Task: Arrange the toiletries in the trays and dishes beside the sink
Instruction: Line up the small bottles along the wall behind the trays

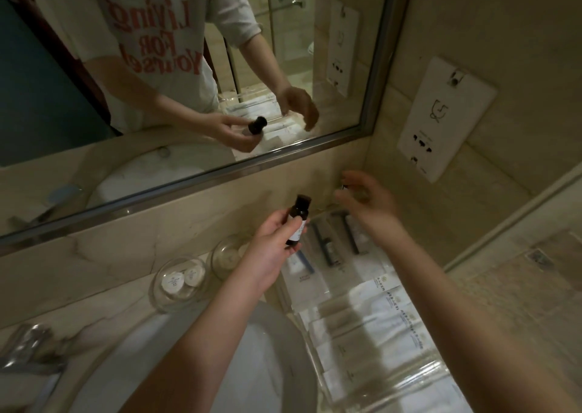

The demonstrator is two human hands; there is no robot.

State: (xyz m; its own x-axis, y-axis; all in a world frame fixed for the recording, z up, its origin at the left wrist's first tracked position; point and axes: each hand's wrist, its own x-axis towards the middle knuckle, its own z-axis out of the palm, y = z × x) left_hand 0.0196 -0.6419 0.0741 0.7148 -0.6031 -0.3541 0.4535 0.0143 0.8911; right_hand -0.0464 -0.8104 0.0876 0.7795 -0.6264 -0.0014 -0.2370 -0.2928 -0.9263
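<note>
The left hand (271,239) grips a small dark bottle (297,220) and holds it up in the air, above the back of the worktop (104,293). The right hand (368,201) is open and blurry, near the back right corner, over a clear tray (387,371) full of white packets (371,318). Two glass dishes (179,283) sit by the sink (252,359).

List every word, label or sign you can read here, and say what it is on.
"Living FOR Yourself", red, mirrored, last letters cut off: white T-shirt reflected in the mirror.
Dark small bottle's white label: too blurred.
White sachets in clear tray: print too small.
Round white soaps in glass dish: unreadable.
White wall socket plate: symbol only.
</note>
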